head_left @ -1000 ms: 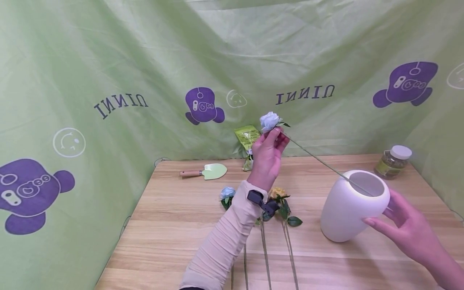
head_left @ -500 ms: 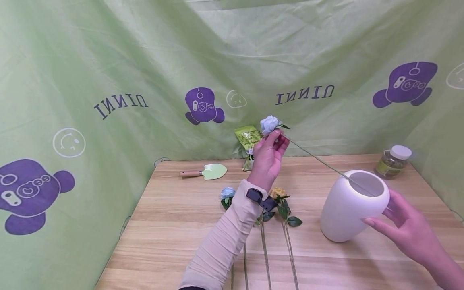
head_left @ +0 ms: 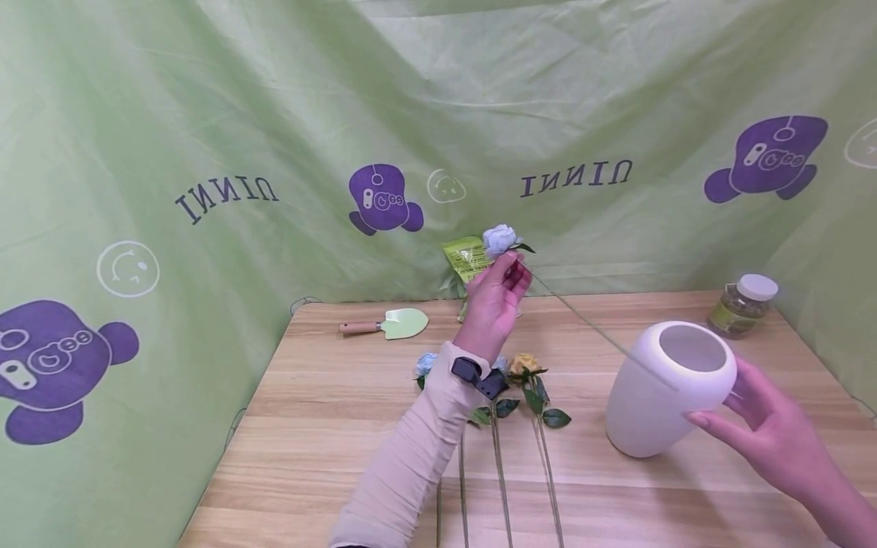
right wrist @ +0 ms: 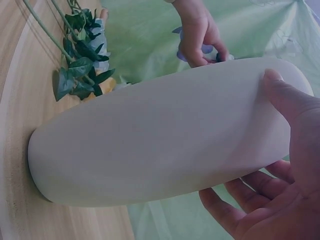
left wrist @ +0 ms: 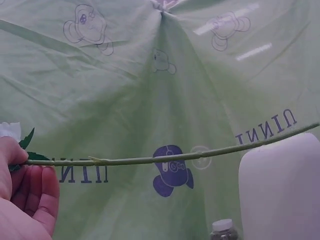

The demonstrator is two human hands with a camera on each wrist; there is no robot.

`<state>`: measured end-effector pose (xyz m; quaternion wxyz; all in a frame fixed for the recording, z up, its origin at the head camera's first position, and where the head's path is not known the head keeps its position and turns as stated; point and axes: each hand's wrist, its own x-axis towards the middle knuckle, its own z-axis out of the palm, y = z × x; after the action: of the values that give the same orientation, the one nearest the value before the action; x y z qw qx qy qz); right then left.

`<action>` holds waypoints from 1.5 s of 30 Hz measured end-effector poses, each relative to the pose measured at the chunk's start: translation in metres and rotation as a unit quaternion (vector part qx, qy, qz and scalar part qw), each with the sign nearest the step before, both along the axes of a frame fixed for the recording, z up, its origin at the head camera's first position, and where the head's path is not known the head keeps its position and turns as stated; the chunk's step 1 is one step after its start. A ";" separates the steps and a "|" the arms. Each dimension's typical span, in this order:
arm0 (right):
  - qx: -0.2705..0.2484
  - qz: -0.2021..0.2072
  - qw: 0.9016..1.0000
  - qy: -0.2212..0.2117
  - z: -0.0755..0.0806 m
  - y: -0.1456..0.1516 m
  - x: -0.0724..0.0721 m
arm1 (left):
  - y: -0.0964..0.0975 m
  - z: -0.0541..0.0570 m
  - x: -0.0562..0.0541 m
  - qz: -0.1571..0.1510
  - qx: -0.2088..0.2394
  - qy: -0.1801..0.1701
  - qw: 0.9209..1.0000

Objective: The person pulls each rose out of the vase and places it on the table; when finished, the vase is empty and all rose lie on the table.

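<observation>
My left hand (head_left: 495,301) pinches an artificial rose (head_left: 501,239) with a pale blue-white bloom by its stem, just under the flower. The green stem (left wrist: 130,161) slants down to the right, and its lower end crosses the outside of a white vase (head_left: 651,403) below the mouth in the head view. Whether stem and vase touch, I cannot tell. My right hand (head_left: 774,438) grips the vase near its rim, thumb on the near side and fingers round the far side. In the right wrist view the vase (right wrist: 150,140) has its base on the table.
Several roses lie on the wooden table (head_left: 329,426), including a yellow one (head_left: 524,364) and a blue one (head_left: 425,364). Behind them are a small trowel (head_left: 404,323) and a green packet (head_left: 466,257). A lidded jar (head_left: 743,304) stands back right, before a green curtain (head_left: 274,114).
My left hand has moved slightly left and down with the rose. The stem's lower end has come out of the vase mouth. My right hand and the vase stay put.
</observation>
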<state>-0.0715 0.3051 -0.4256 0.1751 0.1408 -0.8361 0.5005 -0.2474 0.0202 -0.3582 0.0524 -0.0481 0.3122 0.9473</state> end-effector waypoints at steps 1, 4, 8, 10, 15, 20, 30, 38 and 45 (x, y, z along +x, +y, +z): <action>0.001 -0.001 1.000 0.001 0.000 0.000 0.000 | -0.002 -0.001 0.000 -0.003 -0.005 0.001 1.000; 0.002 -0.003 1.000 0.001 0.001 0.000 0.001 | -0.010 -0.007 0.001 -0.007 -0.020 0.005 1.000; 0.010 -0.005 1.000 -0.002 0.003 0.000 0.002 | -0.026 -0.017 0.001 -0.010 -0.055 0.000 0.998; 0.013 -0.005 1.000 -0.003 0.003 -0.001 0.002 | -0.036 -0.022 0.001 -0.013 -0.080 -0.004 0.997; 0.005 -0.002 1.000 0.003 0.003 -0.002 0.001 | -0.064 -0.032 -0.003 -0.011 -0.140 -0.001 0.990; 0.000 0.000 1.000 0.009 0.003 -0.002 0.001 | -0.092 -0.036 -0.002 0.002 -0.199 -0.003 0.980; 0.002 0.003 1.000 0.007 0.003 -0.002 0.000 | -0.141 -0.055 0.011 -0.001 -0.325 -0.025 0.945; 0.012 0.002 1.000 -0.002 0.003 -0.001 0.001 | -0.170 -0.075 0.025 0.011 -0.399 -0.042 0.916; 0.010 0.004 1.000 -0.002 0.003 0.000 0.001 | -0.195 -0.085 0.034 0.014 -0.439 -0.065 0.896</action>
<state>-0.0706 0.3052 -0.4226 0.1700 0.1446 -0.8409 0.4931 -0.2138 -0.1749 -0.4436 0.0325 -0.1325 0.6919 0.7090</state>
